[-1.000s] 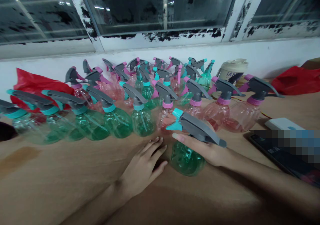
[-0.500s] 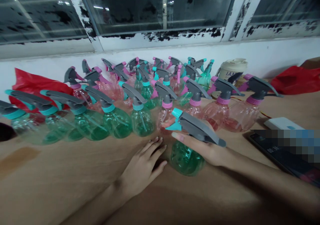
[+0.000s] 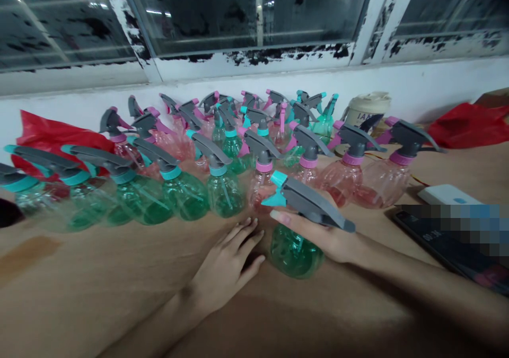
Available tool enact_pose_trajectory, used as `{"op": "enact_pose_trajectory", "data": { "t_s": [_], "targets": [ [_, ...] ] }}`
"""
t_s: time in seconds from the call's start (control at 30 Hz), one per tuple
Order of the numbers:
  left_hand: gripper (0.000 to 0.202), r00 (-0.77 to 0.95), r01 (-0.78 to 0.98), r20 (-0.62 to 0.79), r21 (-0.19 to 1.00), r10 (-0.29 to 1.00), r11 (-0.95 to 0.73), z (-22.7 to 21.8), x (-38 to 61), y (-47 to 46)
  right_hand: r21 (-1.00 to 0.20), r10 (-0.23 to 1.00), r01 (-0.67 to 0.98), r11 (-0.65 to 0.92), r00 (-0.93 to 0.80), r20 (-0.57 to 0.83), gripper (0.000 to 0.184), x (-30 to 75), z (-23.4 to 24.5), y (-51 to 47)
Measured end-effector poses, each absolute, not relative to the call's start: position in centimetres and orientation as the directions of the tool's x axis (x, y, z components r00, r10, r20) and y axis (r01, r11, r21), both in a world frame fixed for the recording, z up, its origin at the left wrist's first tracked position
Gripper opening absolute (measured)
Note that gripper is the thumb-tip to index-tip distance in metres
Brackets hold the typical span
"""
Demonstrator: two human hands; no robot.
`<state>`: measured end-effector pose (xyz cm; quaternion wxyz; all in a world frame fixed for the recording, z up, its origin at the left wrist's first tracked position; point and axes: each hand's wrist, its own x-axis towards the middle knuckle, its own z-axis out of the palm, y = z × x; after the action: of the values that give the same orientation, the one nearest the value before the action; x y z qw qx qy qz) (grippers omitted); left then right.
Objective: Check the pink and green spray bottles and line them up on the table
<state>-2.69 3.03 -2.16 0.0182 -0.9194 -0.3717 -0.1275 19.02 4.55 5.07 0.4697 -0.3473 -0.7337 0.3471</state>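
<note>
My right hand (image 3: 330,238) is wrapped round the neck of a green spray bottle (image 3: 295,253) with a grey trigger head and teal nozzle (image 3: 306,203); the bottle stands on the brown table (image 3: 99,289). My left hand (image 3: 226,268) lies flat on the table just left of that bottle, fingers stretched out and holding nothing. Right behind both hands stands a front row of green bottles (image 3: 225,191) and pink bottles (image 3: 358,175), all with grey trigger heads.
Many more green and pink spray bottles crowd back to the white wall (image 3: 437,90). A cream tub (image 3: 368,111) stands behind them. Red plastic bags lie at the left (image 3: 51,135) and right (image 3: 465,124). A white box (image 3: 447,194) and a dark phone (image 3: 449,244) rest at the right.
The view has shifted slightly; both hands and the held green bottle stay in nearly the same place.
</note>
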Motion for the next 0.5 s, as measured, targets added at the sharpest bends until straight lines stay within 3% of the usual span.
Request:
{"op": "enact_pose_trajectory", "data": {
  "t_s": [0.37, 0.5],
  "targets": [
    [0.039, 0.689, 0.686, 0.259, 0.070, 0.677, -0.724, -2.27, -2.72, 3.03, -0.838, 0.840, 0.198, 0.508, -0.327, 0.432, 0.013, 19.11, 4.74, 4.47],
    [0.039, 0.685, 0.687, 0.276, 0.064, 0.674, -0.724, -2.39, -2.73, 3.10, -0.841, 0.837, 0.181, 0.509, -0.331, 0.436, 0.021, 19.12, 4.73, 4.55]
  ]
}}
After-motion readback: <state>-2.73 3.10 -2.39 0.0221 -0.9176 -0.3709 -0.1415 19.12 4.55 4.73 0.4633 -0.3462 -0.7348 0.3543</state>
